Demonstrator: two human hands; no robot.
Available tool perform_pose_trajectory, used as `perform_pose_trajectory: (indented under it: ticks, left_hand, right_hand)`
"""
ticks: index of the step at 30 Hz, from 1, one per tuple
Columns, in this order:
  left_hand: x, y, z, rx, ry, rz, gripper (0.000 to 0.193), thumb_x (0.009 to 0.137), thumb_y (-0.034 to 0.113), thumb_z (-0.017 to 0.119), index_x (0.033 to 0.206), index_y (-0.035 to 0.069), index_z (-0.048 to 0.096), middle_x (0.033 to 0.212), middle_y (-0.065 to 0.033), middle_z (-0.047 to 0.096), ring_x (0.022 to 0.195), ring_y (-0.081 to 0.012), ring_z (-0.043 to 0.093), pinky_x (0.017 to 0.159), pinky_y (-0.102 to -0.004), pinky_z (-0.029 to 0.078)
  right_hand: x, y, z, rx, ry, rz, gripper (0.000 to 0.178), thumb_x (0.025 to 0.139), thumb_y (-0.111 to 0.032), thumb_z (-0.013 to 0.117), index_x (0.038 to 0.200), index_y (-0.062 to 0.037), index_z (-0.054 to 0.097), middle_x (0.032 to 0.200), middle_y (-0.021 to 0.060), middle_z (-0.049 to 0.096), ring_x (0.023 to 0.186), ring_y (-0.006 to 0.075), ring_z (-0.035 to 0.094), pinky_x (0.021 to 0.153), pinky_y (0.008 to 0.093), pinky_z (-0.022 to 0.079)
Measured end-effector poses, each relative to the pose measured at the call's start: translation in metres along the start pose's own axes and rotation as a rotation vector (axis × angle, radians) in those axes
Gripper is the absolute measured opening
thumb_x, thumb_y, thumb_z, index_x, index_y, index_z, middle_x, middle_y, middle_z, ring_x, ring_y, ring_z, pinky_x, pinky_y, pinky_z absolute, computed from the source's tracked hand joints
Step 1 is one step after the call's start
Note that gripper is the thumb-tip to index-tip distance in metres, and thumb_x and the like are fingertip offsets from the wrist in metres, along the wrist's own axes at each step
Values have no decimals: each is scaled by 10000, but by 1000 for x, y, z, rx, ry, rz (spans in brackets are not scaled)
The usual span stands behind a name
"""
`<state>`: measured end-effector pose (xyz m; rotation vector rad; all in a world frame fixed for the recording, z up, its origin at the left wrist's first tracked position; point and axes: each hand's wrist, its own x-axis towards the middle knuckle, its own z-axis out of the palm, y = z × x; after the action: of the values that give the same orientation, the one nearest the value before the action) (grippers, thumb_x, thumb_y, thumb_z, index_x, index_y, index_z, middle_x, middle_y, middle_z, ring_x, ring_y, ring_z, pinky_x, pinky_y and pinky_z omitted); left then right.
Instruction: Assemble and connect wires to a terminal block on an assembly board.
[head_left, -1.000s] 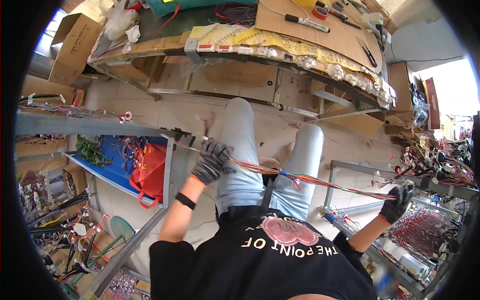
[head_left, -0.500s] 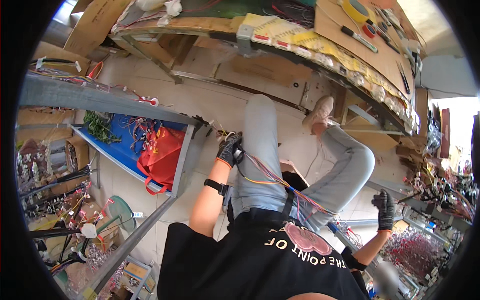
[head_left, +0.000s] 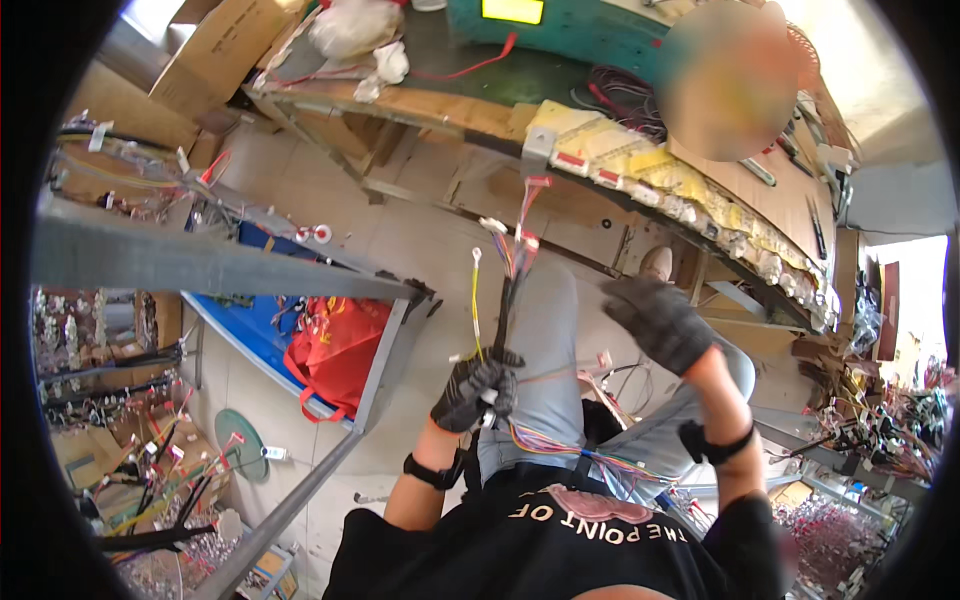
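My left hand [head_left: 478, 390], in a dark knit glove, is closed around a wire harness [head_left: 504, 325] over my left thigh. The harness stands up from the fist as a black-sleeved bundle. It fans out at the top into thin wires with red and white connectors [head_left: 528, 241]; beside it rises a yellow-green wire [head_left: 475, 300] with a ring terminal. Below the fist a multicoloured wire bundle [head_left: 560, 442] runs across my lap to the right. My right hand [head_left: 660, 322], gloved too, is raised over my right leg, apart from the harness; motion smears its fingers.
Ahead stands a workbench [head_left: 430, 108] with yellow-wrapped edging, a marker and a coil of dark wire. At left, a blue tray [head_left: 235, 325] in a metal frame holds a red bag [head_left: 340, 345]. Wire bundles hang on racks at both sides. A blurred round patch hides part of the bench.
My right hand has come from the far right in over my right leg. My left hand holds the harness more upright, with its connector ends now plainly visible. The view has shifted, showing more bench.
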<state>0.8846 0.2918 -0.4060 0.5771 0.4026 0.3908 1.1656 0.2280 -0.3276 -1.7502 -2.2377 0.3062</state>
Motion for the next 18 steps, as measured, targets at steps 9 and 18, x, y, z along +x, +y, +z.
perform_pose_trajectory:
  ticks: [9, 18]
  left_hand:
    - [-6, 18, 15, 258, -39, -183, 425, 826, 87, 554, 1214, -22, 422, 705, -24, 546, 576, -72, 506, 534, -204, 419]
    - [7, 5, 1, 651, 331, 240, 578, 748, -101, 553, 1279, 62, 395, 878, -48, 596, 799, -107, 568, 735, -245, 474]
  right_hand:
    - [97, 1, 55, 1574, 465, 666, 245, 875, -148, 520, 1030, 32, 579, 901, 72, 628, 805, 107, 584, 721, 254, 470]
    - [128, -3, 58, 1460, 757, 694, 182, 857, -91, 527, 955, 33, 618, 852, 49, 642, 723, 70, 551, 689, 218, 449]
